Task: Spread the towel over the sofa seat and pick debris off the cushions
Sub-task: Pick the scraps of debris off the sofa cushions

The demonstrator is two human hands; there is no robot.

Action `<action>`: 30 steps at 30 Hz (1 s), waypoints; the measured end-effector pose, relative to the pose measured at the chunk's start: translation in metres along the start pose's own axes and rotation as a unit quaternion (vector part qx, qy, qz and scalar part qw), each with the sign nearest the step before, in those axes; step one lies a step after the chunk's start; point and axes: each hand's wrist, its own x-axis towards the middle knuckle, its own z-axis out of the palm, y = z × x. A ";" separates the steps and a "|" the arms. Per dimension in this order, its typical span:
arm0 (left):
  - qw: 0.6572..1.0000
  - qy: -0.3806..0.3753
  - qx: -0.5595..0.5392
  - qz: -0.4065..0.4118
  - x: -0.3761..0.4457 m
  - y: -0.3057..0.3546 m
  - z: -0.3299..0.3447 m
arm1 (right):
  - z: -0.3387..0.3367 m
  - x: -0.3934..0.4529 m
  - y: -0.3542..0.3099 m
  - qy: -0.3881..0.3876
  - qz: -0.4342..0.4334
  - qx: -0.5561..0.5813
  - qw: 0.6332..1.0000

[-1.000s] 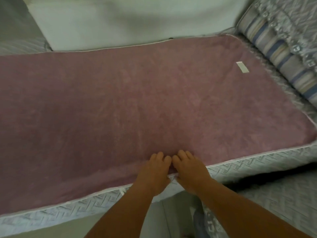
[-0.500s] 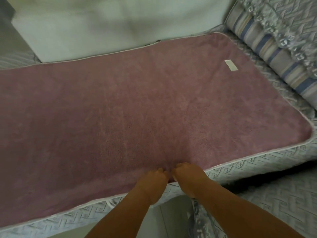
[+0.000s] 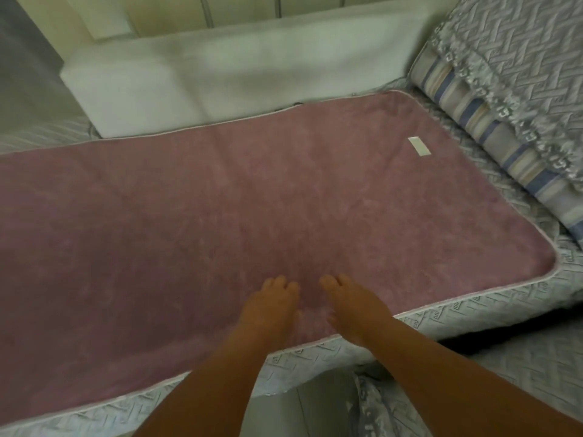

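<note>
A mauve towel (image 3: 220,216) with pale piping lies flat across the grey quilted sofa seat (image 3: 457,310). A small white label (image 3: 419,146) sits near its far right corner. My left hand (image 3: 270,305) and my right hand (image 3: 353,305) rest palm down on the towel just inside its near edge, side by side with a small gap between them. Fingers of both hands are loosely apart and hold nothing. No debris shows on the cloth.
A pale backrest cushion (image 3: 236,77) runs along the far edge of the towel. A blue-and-cream striped pillow (image 3: 492,143) under a grey quilted cover (image 3: 520,58) lies at the right. More quilted fabric (image 3: 520,367) fills the lower right.
Both hands were pinched on the towel's near edge; they have slid forward onto the towel, flattened and parted. The view has tilted up, showing more of the backrest.
</note>
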 end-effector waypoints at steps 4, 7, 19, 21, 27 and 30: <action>0.999 0.041 -0.012 -0.017 -0.013 -0.012 -0.031 | -0.032 -0.008 -0.004 0.044 0.036 0.034 0.998; 0.998 0.052 -0.033 -0.018 -0.025 -0.017 -0.055 | -0.063 -0.021 -0.009 0.052 0.062 0.052 0.995; 0.982 0.152 -0.092 0.064 -0.057 0.055 -0.205 | -0.205 -0.136 -0.036 0.205 0.185 0.117 0.954; 0.978 0.153 -0.116 0.080 -0.062 0.081 -0.224 | -0.221 -0.161 -0.038 0.239 0.213 0.133 0.938; 0.939 0.188 -0.229 0.175 -0.092 0.160 -0.257 | -0.255 -0.241 -0.041 0.393 0.274 0.187 0.858; 0.910 0.207 -0.287 0.217 -0.114 0.196 -0.270 | -0.263 -0.275 -0.047 0.493 0.269 0.232 0.794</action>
